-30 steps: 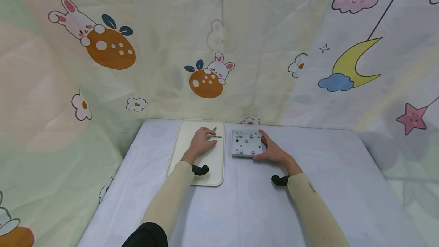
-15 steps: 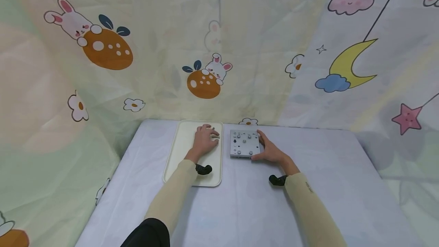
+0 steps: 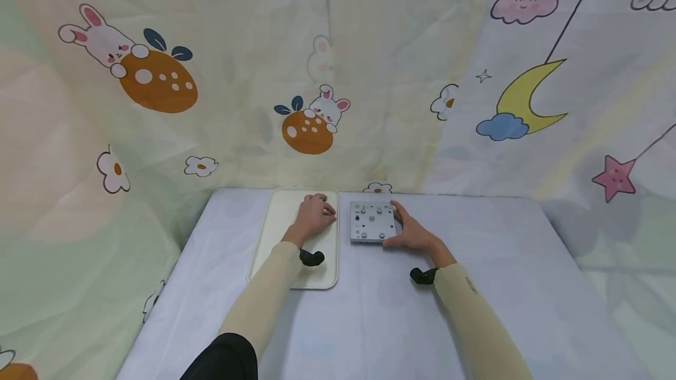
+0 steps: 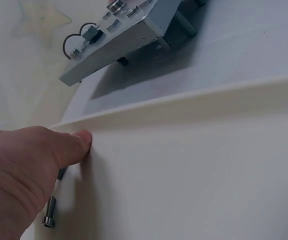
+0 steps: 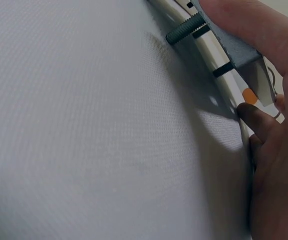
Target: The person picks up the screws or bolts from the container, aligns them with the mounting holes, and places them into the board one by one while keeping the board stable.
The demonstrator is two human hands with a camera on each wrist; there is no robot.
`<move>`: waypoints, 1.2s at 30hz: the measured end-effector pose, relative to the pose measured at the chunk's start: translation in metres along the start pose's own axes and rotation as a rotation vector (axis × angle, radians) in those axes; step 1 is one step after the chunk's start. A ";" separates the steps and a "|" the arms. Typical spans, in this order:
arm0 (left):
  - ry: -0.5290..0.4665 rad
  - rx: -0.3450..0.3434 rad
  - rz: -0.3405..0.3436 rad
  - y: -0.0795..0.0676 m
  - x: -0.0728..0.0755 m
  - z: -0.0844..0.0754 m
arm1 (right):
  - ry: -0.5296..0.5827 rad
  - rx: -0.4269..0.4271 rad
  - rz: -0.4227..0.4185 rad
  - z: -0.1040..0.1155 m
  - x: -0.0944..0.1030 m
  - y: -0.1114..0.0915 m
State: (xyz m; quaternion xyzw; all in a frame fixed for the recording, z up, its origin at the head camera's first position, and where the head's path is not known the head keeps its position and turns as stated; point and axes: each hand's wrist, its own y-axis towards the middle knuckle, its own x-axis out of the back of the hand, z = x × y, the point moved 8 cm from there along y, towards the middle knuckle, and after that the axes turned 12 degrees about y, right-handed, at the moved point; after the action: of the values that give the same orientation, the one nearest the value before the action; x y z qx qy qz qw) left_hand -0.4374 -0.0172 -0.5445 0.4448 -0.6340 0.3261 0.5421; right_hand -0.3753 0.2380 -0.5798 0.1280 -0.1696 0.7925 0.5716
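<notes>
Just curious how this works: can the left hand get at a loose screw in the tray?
Likely yes: the left hand is over the tray, close beside a screw; nothing visible blocks it.

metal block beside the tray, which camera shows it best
The head view: the metal block shows almost whole from above, top face visible. The left wrist view crops it at the frame's top; the right wrist view shows only part, partly behind the right hand.

One tray [image 3: 327, 263], one metal block [image 3: 372, 221], two loose screws [image 4: 49, 212] show.
</notes>
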 end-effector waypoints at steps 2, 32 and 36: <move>-0.001 0.001 0.033 0.000 -0.002 0.001 | 0.008 -0.008 0.005 -0.001 -0.001 0.000; 0.067 -0.057 -0.150 -0.006 0.008 -0.009 | 0.040 -0.012 0.004 0.003 -0.006 -0.005; -0.079 -0.043 -0.243 -0.008 0.025 -0.015 | 0.028 0.005 0.004 0.008 -0.002 -0.001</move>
State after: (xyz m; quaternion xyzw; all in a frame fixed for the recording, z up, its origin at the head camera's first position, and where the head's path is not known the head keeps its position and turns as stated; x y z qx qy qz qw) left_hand -0.4246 -0.0124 -0.5179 0.5191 -0.6031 0.2267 0.5617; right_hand -0.3735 0.2334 -0.5733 0.1182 -0.1598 0.7959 0.5718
